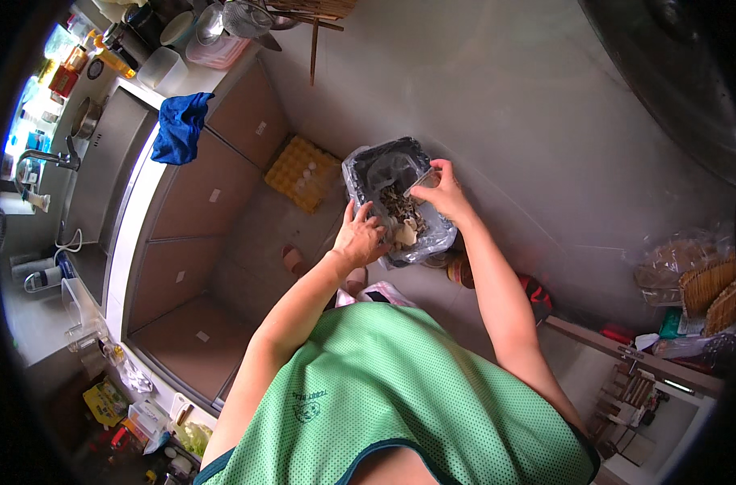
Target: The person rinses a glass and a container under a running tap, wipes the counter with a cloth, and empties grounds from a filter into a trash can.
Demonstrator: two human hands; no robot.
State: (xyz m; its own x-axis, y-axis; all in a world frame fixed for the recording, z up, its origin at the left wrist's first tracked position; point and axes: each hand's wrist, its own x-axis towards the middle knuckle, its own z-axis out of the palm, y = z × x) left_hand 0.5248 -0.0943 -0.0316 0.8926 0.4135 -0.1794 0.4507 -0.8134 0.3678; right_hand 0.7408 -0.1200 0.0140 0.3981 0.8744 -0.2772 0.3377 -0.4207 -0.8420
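Observation:
A trash bin point(368, 170) lined with a clear plastic bag stands before me, with dark dry scraps point(402, 206) and a pale crumpled piece point(406, 233) inside. Over its right side, my right hand point(441, 193) pinches a small clear piece point(425, 182), perhaps plastic, between thumb and fingers. At the bin's left edge is my left hand point(361, 235), fingers spread over the bag; a clear, shiny thing lies beside its fingertips, and I cannot tell whether the hand grips it or the liner.
Yellow egg trays point(301, 173) with a few eggs lie on the floor by the cabinets. A blue cloth point(181, 128) hangs over the counter edge near the steel sink point(116, 163). Jars stand behind the bin, and bags and woven items point(707, 288) are at the far right.

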